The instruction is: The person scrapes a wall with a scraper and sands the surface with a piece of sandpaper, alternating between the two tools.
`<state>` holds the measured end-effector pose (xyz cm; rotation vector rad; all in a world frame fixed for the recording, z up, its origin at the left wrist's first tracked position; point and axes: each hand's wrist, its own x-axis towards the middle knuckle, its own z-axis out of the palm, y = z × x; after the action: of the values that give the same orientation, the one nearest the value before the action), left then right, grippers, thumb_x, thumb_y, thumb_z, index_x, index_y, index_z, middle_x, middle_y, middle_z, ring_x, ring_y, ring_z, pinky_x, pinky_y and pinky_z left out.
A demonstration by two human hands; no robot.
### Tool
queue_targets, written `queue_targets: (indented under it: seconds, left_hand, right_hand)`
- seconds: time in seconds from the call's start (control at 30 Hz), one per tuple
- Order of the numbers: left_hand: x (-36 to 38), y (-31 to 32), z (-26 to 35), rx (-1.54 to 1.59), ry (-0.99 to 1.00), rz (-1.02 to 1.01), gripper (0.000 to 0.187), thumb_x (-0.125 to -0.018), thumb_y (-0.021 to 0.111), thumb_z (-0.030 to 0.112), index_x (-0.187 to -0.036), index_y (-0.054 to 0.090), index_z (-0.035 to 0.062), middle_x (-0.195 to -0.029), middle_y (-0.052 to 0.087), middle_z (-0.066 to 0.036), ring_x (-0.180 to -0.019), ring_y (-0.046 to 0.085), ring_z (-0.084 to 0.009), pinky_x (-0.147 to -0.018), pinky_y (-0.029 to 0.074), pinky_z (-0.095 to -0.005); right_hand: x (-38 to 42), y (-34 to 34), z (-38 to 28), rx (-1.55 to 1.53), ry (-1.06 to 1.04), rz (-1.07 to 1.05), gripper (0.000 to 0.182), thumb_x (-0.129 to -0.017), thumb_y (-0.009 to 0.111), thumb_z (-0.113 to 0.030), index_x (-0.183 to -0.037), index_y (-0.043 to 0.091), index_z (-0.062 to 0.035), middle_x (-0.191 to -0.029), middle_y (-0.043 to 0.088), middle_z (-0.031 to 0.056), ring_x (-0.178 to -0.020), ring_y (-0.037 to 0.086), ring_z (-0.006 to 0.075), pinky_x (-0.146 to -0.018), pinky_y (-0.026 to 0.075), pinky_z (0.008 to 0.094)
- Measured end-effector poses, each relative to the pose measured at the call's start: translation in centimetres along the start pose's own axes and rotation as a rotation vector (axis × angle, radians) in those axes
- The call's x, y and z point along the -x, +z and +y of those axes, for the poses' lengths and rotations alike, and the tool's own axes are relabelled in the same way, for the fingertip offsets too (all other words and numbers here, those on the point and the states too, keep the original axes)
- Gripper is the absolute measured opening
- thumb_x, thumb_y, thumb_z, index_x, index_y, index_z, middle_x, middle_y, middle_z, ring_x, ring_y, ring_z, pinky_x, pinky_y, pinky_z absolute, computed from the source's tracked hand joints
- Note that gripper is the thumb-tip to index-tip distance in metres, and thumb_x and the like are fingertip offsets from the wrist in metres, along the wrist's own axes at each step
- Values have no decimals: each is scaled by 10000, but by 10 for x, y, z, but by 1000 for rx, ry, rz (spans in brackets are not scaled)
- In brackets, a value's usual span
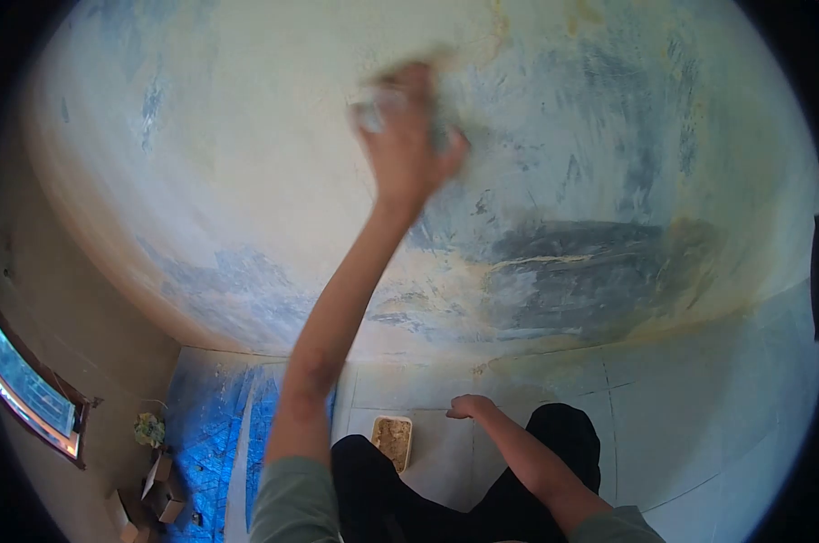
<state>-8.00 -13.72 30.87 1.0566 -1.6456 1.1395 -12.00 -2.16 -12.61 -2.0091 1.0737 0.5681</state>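
My left hand [405,136] is raised against the patchy wall [273,118], smeared by motion. Its fingers are bent round a flat, blurred thing with a pale patch and a brownish edge, whose kind I cannot make out. Low down, my right hand [468,406] hangs beside my right knee, above the floor. Its small visible fingers look curled together, and nothing shows in them. Between my knees on the tiles stands a white rectangular tub [393,443] with a tan, crumbly material inside.
Grey patches and a dark smear [572,262] mark the wall. Blue sheeting [212,434] covers the floor at left. Open cardboard boxes [162,489] and a small plant-like bunch [149,430] stand by the side wall, below a window [29,389]. Pale tiles [672,407] lie to the right.
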Motion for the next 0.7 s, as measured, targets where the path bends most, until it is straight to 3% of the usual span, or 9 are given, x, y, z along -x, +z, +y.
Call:
queue_targets:
  seconds: [0.03,0.07,0.13,0.23,0.33,0.37,0.5,0.63,0.7]
  left_hand:
    - [6,-11,22,-105,230,-253,744,-761,562,425,-1426,357,162,-1403,443,-45,-1323,368,-276,-1075,143,-621]
    - [20,-2,26,47,416,-271,729,-757,569,418,-1420,374,184,-1407,439,-21,-1309,393,-239,-1099,111,-600]
    - [2,0,7,-122,545,-149,712,-763,569,400,-1419,383,197,-1404,447,-27,-1292,418,-209,-1098,119,-591]
    - [-30,-6,-19,-262,188,25,706,-770,566,386,-1424,381,195,-1428,421,-46,-1295,410,-249,-1077,149,-594]
    - [-22,-1,17,-84,89,18,712,-767,567,397,-1423,383,191,-1432,415,-43,-1294,409,-269,-1075,160,-590]
    - [-16,-3,27,-115,260,-123,732,-757,572,410,-1429,372,199,-1428,416,-31,-1300,400,-249,-1069,173,-604]
    - [-23,5,24,-150,543,-160,731,-762,567,416,-1435,356,223,-1427,413,2,-1300,401,-200,-1081,159,-605]
    - [-70,-2,-2,-313,306,36,696,-793,549,414,-1430,364,204,-1446,393,-5,-1301,403,-212,-1067,179,-602]
    - [-74,4,8,-107,126,145,707,-793,550,416,-1434,353,193,-1451,386,-5,-1312,387,-238,-1062,180,-603]
  right_hand:
    - [-3,0,4,-3,3,8,529,-882,482,-439,-1183,592,-18,-1224,586,169,-1127,559,327,-926,459,447]
    - [-11,4,7,9,9,21,528,-881,484,-438,-1184,591,-21,-1223,587,167,-1128,559,324,-926,460,444]
    - [-14,6,12,15,6,37,527,-879,485,-437,-1186,591,-23,-1223,588,165,-1130,559,322,-926,460,441]
    - [-16,3,11,-11,36,63,530,-869,492,-437,-1194,589,-30,-1240,579,156,-1141,552,321,-934,454,446]
    - [-20,-2,15,-22,5,26,540,-859,492,-435,-1219,576,-42,-1273,559,148,-1161,538,319,-945,447,451]
    - [-18,-1,15,-10,9,38,541,-858,488,-434,-1223,575,-44,-1278,555,149,-1162,536,319,-945,447,454]
    - [-28,4,18,-22,37,40,542,-863,475,-439,-1226,576,-49,-1278,555,148,-1159,536,322,-939,450,455]
    - [-22,-1,7,-31,45,67,536,-867,472,-440,-1214,584,-47,-1268,565,140,-1149,544,321,-935,452,454]
    - [-18,-5,7,-23,13,35,535,-868,475,-446,-1206,590,-47,-1251,578,134,-1136,553,320,-930,454,455]
